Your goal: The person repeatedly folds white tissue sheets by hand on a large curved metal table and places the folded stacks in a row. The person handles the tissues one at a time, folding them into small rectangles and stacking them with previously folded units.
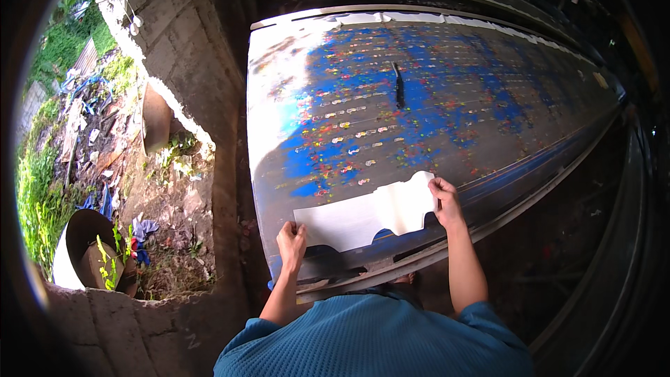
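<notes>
A white cut piece of cloth [342, 222] is stretched between my two hands over the near left part of a long printing table [279, 199]. It has curved notches along its near edge, and its right part is wavy. My left hand [292, 243] pinches the left end. At the raised right end, my right hand [445, 199] grips the edge between thumb and fingers. Both hands are closed on the cloth. Blue paint smears and rows of small, colourful printed marks cover the dark tabletop beyond it.
A slim dark tool [399, 87] lies mid-table. White strips [447, 19] run along the far edge. A metal rail [405, 262] borders the near side. To the left, a broken block wall [181, 49] opens onto rubble and plants; a curved sheet [70, 251] stands there.
</notes>
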`<action>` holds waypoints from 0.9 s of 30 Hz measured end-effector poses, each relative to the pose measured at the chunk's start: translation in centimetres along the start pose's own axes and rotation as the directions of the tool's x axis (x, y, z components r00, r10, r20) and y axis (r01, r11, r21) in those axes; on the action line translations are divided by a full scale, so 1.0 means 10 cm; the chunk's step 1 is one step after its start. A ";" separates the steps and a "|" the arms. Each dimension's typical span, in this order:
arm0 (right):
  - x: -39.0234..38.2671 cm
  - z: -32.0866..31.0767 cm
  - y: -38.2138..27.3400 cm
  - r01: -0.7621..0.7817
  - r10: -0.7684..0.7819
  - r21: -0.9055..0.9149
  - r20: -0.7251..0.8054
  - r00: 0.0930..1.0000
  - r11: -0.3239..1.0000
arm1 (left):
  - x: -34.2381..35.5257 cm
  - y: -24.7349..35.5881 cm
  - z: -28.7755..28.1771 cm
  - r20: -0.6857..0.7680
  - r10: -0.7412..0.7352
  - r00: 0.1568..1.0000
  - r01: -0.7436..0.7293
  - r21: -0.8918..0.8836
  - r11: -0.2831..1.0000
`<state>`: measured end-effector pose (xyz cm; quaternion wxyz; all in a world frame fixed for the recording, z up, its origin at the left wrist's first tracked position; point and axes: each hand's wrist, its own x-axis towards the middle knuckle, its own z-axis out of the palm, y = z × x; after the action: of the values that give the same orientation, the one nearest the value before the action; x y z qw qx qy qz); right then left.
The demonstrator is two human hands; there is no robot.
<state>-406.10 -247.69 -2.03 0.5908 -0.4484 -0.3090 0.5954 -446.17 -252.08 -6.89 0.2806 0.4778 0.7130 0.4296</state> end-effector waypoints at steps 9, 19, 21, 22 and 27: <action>-0.04 -0.73 -1.24 0.316 -0.301 0.171 -0.106 0.948 0.933 | -0.07 0.36 0.38 -0.254 0.226 0.940 -0.241 -0.029 0.970; 0.32 -0.99 -1.08 0.094 -0.022 -0.373 0.192 0.981 0.923 | -0.99 1.39 1.98 0.315 0.256 0.914 -0.172 -0.270 0.947; 0.27 -0.98 -0.80 0.119 0.053 -0.457 0.347 0.937 0.882 | -1.13 1.65 2.25 0.355 0.292 0.888 -0.197 -0.280 0.940; 0.25 -0.97 -0.69 0.209 0.033 -0.535 0.408 0.913 0.819 | -1.17 1.76 2.37 0.355 0.299 0.886 -0.185 -0.321 0.929; 0.11 -1.09 -0.65 0.271 0.007 -0.519 0.472 0.881 0.811 | -1.26 2.17 2.77 0.361 0.263 0.895 -0.187 -0.232 0.955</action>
<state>-393.41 -247.67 -0.79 0.3815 -0.4297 -0.6328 0.5190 -409.32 -250.44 -1.03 0.4088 0.6037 0.5385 0.4225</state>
